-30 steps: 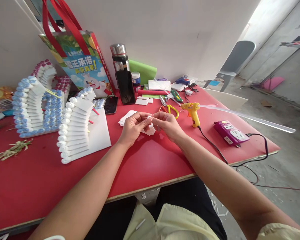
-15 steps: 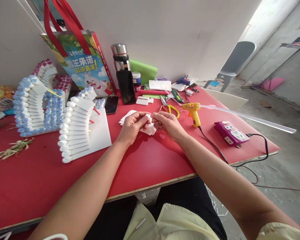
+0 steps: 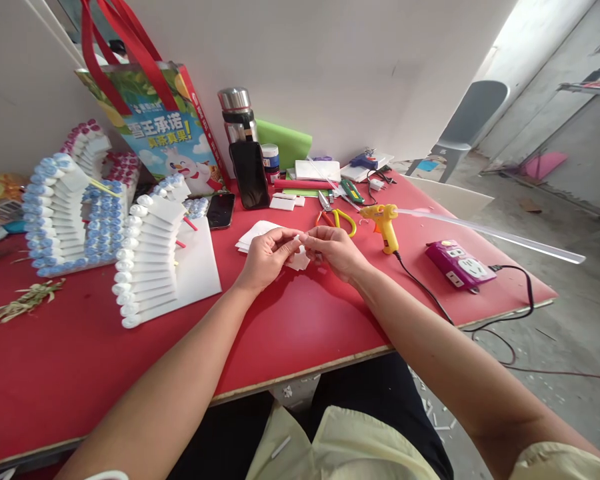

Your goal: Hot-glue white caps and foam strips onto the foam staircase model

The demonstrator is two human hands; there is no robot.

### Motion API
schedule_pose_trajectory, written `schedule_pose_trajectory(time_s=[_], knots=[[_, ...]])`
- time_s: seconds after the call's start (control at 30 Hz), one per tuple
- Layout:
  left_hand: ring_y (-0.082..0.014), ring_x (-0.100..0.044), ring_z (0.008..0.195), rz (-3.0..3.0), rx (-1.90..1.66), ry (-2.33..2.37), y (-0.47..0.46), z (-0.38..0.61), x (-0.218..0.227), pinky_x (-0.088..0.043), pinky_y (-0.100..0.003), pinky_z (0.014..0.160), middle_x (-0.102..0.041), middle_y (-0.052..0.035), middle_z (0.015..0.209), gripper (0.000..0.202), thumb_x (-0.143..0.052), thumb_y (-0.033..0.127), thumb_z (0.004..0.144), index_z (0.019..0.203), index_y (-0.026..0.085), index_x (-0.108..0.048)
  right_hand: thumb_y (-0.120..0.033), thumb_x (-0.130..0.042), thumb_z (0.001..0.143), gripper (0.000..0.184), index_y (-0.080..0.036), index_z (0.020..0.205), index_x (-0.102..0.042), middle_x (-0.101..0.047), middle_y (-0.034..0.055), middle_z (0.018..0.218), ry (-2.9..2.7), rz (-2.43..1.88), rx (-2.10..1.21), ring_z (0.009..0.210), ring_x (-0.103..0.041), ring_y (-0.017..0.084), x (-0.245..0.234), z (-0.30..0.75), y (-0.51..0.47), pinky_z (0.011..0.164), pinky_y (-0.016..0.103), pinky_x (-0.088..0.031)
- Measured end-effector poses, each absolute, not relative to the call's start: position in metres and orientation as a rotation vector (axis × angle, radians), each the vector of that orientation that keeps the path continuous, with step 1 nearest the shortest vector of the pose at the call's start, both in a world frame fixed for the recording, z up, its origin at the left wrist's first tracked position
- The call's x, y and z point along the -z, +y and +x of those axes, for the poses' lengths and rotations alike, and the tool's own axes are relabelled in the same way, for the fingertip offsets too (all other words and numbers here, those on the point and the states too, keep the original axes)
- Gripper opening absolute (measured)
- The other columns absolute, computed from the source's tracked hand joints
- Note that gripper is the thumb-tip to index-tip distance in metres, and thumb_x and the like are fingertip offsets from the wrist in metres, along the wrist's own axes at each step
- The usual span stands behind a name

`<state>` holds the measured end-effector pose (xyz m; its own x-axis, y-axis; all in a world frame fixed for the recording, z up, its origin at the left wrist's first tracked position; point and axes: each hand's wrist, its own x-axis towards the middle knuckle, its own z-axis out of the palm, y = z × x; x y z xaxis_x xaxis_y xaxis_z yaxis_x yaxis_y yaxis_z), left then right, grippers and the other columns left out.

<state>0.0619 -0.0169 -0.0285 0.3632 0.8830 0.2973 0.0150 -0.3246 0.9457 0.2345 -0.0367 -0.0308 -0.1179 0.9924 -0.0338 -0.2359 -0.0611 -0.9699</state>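
Observation:
My left hand [image 3: 266, 257] and my right hand [image 3: 334, 248] meet over the middle of the red table [image 3: 300, 320], fingertips pinched together on a small white paper piece [image 3: 299, 237]. Under and behind the hands lies a small heap of white paper pieces [image 3: 254, 234]. To the left stands a white stepped craft piece of rolled paper strips on a white board [image 3: 157, 263]. A yellow glue gun [image 3: 384, 223] stands just right of my right hand, its long clear glue stick [image 3: 490, 233] pointing right.
A blue-tipped stepped craft piece [image 3: 65, 217] stands at far left. A colourful gift bag [image 3: 165, 130], steel flask [image 3: 236, 113], two phones [image 3: 249, 175], scissors [image 3: 337, 217] and green paper roll sit at the back. A purple power strip [image 3: 459, 264] with cable lies right. Grey chair beyond.
The fingers of both hands have shifted slightly on the small white piece, staying pinched together. Nothing else on the table has moved.

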Motion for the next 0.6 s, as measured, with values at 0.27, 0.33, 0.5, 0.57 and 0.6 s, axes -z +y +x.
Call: schedule_pose_trajectory(time_s=[0.27, 0.33, 0.5, 0.57, 0.6], knots=[[-0.0155, -0.061, 0.073, 1.872, -1.258, 0.950, -0.0135, 0.0573, 0.0320, -0.050, -0.027, 0.068, -0.068, -0.0045, 0.087, 0.028, -0.072, 0.043, 0.087, 0.102, 0.019, -0.073, -0.057, -0.083, 0.071, 0.045, -0.017, 0.082, -0.064, -0.058, -0.0020, 0.063, -1.136, -1.057, -1.190, 0.048, -0.047, 0.008, 0.0269, 0.2367, -0.0345, 0.043, 0.023, -0.034], [-0.0169, -0.061, 0.078, 1.986, -1.274, 0.983, -0.0128, 0.0558, 0.0326, -0.049, -0.028, 0.073, -0.068, -0.0050, 0.090, 0.025, -0.070, 0.040, 0.088, 0.103, 0.020, -0.072, -0.056, -0.084, 0.070, 0.045, -0.017, 0.085, -0.065, -0.062, -0.0012, 0.067, -1.147, -1.034, -1.192, 0.047, -0.048, 0.008, 0.0269, 0.2358, -0.0348, 0.042, 0.024, -0.034], [-0.0179, -0.060, 0.083, 2.217, -1.249, 0.972, -0.0150, 0.0566, 0.0298, -0.047, -0.030, 0.080, -0.068, -0.0060, 0.094, 0.018, -0.062, 0.031, 0.094, 0.106, 0.022, -0.072, -0.050, -0.083, 0.073, 0.041, -0.017, 0.092, -0.068, -0.066, 0.0006, 0.073, -1.233, -1.051, -1.241, 0.054, -0.055, 0.010, 0.0310, 0.2316, -0.0375, 0.044, 0.023, -0.040], [-0.0184, -0.060, 0.083, 2.241, -1.227, 0.954, -0.0156, 0.0573, 0.0295, -0.047, -0.031, 0.080, -0.069, -0.0067, 0.097, 0.018, -0.061, 0.029, 0.094, 0.106, 0.022, -0.072, -0.047, -0.084, 0.073, 0.039, -0.016, 0.091, -0.069, -0.066, 0.0007, 0.073, -1.237, -1.051, -1.227, 0.056, -0.057, 0.011, 0.0323, 0.2310, -0.0378, 0.045, 0.023, -0.041], [-0.0185, -0.061, 0.083, 2.235, -1.220, 0.953, -0.0155, 0.0575, 0.0299, -0.047, -0.031, 0.079, -0.069, -0.0069, 0.097, 0.018, -0.062, 0.030, 0.094, 0.106, 0.021, -0.072, -0.046, -0.084, 0.073, 0.038, -0.016, 0.090, -0.069, -0.066, 0.0009, 0.073, -1.236, -1.050, -1.224, 0.057, -0.057, 0.011, 0.0327, 0.2311, -0.0376, 0.045, 0.023, -0.041]])
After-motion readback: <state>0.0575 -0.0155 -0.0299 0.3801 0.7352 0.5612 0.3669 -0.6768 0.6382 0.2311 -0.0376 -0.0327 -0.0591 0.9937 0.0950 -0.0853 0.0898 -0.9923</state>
